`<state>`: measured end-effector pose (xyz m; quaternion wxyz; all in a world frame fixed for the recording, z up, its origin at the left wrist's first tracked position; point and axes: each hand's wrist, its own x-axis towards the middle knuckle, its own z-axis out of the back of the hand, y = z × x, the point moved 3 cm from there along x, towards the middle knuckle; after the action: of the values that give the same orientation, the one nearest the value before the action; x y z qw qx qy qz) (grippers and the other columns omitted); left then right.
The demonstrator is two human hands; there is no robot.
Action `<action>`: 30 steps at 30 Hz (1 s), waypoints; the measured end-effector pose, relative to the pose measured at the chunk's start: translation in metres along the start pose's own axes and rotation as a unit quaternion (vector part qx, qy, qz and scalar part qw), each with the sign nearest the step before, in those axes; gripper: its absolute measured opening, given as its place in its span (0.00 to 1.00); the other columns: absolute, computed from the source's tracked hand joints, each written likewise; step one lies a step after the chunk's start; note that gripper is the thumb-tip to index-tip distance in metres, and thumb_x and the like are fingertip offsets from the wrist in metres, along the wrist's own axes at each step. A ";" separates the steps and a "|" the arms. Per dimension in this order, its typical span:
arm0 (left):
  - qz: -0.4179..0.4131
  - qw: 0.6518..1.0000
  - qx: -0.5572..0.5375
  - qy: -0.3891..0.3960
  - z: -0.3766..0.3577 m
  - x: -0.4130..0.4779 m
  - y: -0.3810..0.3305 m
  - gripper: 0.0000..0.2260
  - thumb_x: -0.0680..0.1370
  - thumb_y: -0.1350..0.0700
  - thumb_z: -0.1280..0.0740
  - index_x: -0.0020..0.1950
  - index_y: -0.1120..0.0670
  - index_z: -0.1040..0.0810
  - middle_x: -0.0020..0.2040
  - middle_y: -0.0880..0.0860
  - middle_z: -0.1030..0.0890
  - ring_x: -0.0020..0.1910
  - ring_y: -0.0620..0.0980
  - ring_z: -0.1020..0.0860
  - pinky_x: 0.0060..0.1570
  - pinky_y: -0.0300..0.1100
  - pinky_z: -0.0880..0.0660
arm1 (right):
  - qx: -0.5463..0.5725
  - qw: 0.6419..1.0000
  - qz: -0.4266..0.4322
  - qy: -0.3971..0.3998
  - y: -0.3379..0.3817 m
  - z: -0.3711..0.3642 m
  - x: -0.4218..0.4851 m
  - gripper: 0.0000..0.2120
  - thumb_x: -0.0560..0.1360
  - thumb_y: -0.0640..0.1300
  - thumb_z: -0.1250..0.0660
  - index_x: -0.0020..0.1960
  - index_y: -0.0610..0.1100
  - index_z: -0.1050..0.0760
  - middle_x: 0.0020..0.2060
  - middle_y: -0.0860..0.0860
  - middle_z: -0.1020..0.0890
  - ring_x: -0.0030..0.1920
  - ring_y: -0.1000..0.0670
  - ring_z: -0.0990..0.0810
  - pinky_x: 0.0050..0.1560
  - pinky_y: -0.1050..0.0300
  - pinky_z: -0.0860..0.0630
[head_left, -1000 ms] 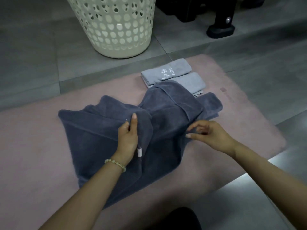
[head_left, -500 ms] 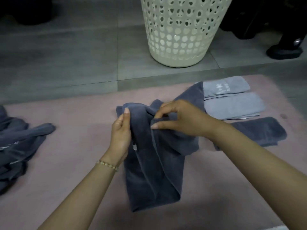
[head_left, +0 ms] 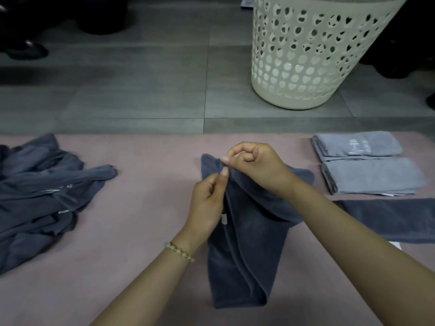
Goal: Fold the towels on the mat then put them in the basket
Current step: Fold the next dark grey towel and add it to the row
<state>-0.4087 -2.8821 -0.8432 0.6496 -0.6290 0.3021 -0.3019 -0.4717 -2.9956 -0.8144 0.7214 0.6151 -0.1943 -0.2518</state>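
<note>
**A:** Where is the towel that's being folded?

**B:** The dark grey towel (head_left: 247,255) lies lengthwise in the middle of the pink mat (head_left: 141,231), doubled into a long strip. Its near end is flat on the mat and its far end is lifted and bunched.

**A:** And the hands?

**B:** Both are at that far end. The left hand (head_left: 207,203) has its fingers curled and pinches the strip's left edge. A small white tag (head_left: 224,218) hangs from that edge just below it. The right hand (head_left: 254,165) sits just beyond the left, with thumb and forefinger nipping the top corner of the cloth. Its forearm crosses over the towel's right side.

**A:** Do the hands touch?

**B:** The fingertips are very close, but I cannot tell if they meet.

**A:** What else is there?

**B:** A heap of unfolded dark towels (head_left: 42,196) lies at the mat's left end, well apart. On the right are two folded light grey towels (head_left: 374,175) side by side, with a folded dark towel (head_left: 400,220) nearer the person. The cream basket (head_left: 306,55), pierced with heart-shaped holes, stands on the grey floor (head_left: 117,90) beyond the mat. A bead bracelet (head_left: 180,251) circles the left wrist.
</note>
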 end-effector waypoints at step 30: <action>0.109 0.891 0.441 -0.019 0.144 0.020 0.107 0.08 0.76 0.44 0.34 0.51 0.45 0.19 0.48 0.47 0.17 0.48 0.51 0.20 0.48 0.42 0.26 | 0.000 0.978 -0.208 0.025 -0.120 0.025 -0.017 0.07 0.69 0.33 0.27 0.42 0.43 0.19 0.33 0.55 0.16 0.36 0.60 0.19 0.40 0.73 0.26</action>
<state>-0.2836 -2.8034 -0.9464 0.8944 -0.2469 0.1925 -0.3195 -0.5153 -3.0189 -0.9280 0.6579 0.6482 -0.0442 -0.3809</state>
